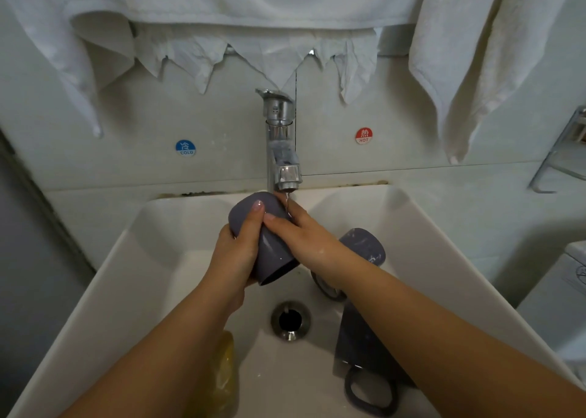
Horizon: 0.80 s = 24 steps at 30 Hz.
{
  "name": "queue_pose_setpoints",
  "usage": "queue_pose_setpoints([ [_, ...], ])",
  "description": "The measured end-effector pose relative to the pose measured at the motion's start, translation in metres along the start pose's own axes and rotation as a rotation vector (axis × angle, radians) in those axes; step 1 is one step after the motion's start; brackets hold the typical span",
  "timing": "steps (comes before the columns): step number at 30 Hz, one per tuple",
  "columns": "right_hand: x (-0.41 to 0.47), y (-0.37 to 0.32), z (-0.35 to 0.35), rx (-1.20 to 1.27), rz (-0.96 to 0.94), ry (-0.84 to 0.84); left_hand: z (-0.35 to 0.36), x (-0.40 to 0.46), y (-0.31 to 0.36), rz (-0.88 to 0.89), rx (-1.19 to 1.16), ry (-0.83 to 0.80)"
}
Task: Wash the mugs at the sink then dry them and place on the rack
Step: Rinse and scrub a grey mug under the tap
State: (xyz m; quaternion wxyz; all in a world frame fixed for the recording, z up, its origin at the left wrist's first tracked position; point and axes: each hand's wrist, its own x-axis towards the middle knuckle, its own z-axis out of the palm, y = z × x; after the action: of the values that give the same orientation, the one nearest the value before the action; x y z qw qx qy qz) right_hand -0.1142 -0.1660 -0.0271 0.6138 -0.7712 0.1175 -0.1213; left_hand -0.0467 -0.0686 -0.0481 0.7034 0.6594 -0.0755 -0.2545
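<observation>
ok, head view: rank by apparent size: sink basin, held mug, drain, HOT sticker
1. sink basin
2. held mug
3. drain
4. HOT sticker

The sticker sits farther from the camera, so only its apparent size ranks last.

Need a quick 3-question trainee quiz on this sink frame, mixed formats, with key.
1. True or false: water is running from the chrome faucet onto the grey ceramic mug held in both hands.
2. How many other grey mugs lie in the white sink basin? A) none B) two C) four
3. Fill in: the yellow sponge lies under the ___ forearm.

Key: 1 true. 2 B: one mug behind the right hand, another near the drain. 3 left; the left hand grips the held mug.
</observation>
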Motion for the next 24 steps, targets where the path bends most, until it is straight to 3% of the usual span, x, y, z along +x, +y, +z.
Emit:
queue_pose_setpoints([
  [3, 0.001, -0.002, -0.001, -0.025, 0.115, 0.015, 0.002, 0.003, -0.004, 0.021, 0.006, -0.011],
  [6, 0.001, -0.005, -0.009, 0.143, 0.292, 0.044, 0.007, 0.006, -0.008, 0.121, 0.083, -0.014],
  [16, -0.005, 0.006, -0.002, 0.197, 0.193, 0.089, -0.003, 0.008, 0.000, -0.020, -0.189, 0.087],
  [19, -0.008, 0.007, -0.004, 0.263, 0.310, 0.167, -0.007, 0.006, 0.002, -0.036, -0.245, 0.025],
  [21, -0.010, 0.008, -0.005, 0.350, 0.397, 0.079, -0.006, 0.004, 0.001, -0.067, -0.302, -0.062],
  [24, -0.012, 0.005, -0.003, 0.440, 0.336, 0.030, -0.011, -0.002, 0.005, -0.138, -0.232, -0.157],
])
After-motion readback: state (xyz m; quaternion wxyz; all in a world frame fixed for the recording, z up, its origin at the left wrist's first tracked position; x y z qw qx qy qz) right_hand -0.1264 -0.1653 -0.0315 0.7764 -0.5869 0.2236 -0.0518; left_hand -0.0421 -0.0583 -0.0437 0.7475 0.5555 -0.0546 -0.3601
